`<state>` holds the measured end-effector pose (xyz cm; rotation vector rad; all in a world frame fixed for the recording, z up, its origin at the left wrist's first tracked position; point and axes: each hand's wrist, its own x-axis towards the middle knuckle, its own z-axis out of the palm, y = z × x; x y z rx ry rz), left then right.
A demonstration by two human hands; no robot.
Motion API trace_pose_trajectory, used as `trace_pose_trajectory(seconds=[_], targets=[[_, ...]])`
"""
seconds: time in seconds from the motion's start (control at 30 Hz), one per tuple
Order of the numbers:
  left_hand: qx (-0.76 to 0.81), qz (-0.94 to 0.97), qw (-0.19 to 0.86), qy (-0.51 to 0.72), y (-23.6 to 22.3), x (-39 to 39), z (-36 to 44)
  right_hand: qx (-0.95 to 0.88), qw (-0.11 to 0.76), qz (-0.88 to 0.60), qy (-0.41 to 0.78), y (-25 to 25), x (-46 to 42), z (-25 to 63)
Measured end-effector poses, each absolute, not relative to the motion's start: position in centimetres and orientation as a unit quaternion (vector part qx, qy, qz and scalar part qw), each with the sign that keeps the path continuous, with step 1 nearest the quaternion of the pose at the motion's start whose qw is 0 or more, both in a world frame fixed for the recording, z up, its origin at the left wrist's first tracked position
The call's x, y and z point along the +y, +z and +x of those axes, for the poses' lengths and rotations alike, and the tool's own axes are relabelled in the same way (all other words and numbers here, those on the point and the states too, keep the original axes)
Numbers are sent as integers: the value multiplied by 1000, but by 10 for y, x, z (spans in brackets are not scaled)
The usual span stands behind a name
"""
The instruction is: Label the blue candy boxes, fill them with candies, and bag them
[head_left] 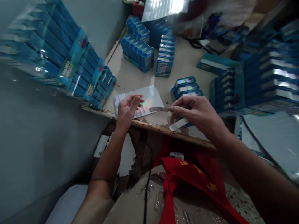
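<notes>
My left hand (127,109) hovers over the left part of a stack of pale sheets (153,93); its fingers are loosely bent and apart, with nothing seen between them. A shiny rainbow patch (147,105) shows on the top sheet. Between thumb and forefinger, my right hand (195,109) pinches a thin, narrow strip (158,109) that points left over the sheets' edge. Below that hand a whitish strip (177,124) sticks out near the table's front edge; I cannot tell whether the hand holds it too. Blue boxes with shiny stickers (185,85) stand just behind my right hand.
Wrapped stacks of blue packs (67,59) lean along the wall at left. More blue packs (137,51) stand farther back, beside a row of boxes (165,56). Tall blue stacks (263,81) rise at right. Dark-handled scissors (196,43) lie at the back. The wooden table edge (158,127) is chipped.
</notes>
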<state>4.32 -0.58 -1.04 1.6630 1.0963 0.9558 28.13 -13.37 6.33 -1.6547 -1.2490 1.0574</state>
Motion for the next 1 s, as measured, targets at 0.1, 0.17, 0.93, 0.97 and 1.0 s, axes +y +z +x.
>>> trace_pose_trajectory(seconds=[0.1, 0.17, 0.93, 0.97, 1.0], targets=[[353, 622, 637, 287, -5, -44, 75, -458, 394, -666, 438, 60, -147, 301], [341, 599, 671, 273, -1, -59, 93, -456, 392, -673, 431, 60, -155, 312], [370, 608, 693, 113, -4, -75, 168, -526, 257, -779, 225, 48, -186, 389], [372, 608, 692, 111, -5, -75, 168, -529, 257, -777, 226, 46, -185, 390], [374, 608, 692, 109, -6, -75, 169, -530, 256, -775, 229, 45, -184, 390]])
